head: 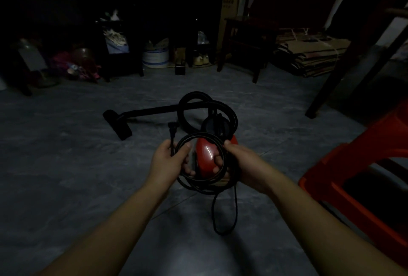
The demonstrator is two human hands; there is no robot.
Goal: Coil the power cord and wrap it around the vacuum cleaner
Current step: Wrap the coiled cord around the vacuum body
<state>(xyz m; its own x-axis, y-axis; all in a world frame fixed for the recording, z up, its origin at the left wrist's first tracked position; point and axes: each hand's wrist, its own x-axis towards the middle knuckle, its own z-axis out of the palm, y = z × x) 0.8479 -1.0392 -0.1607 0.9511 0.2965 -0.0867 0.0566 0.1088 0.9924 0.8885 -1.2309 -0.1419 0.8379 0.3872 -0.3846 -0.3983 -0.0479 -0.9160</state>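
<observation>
Dim room, grey mottled tile floor (66, 176); both hands hold a coiled power cord (199, 184) over the vacuum cleaner (206, 154).

Cord is black, smooth, gathered into several round loops held roughly flat toward the camera, in front of the glossy red oval vacuum body. Left hand (171, 161) is closed around the coil's left side, with the plug (172, 126) sticking up above the fist. Right hand (239, 163) is closed on the coil's right side, fingers curled through it. One slack loop hangs down to the floor. Ribbed black hose (229, 112) curls behind the body; rigid wand (152, 111) lies on the floor, long axis running left, ending in the floor head (118, 124). Red plastic chair (357, 176) stands at right.
</observation>
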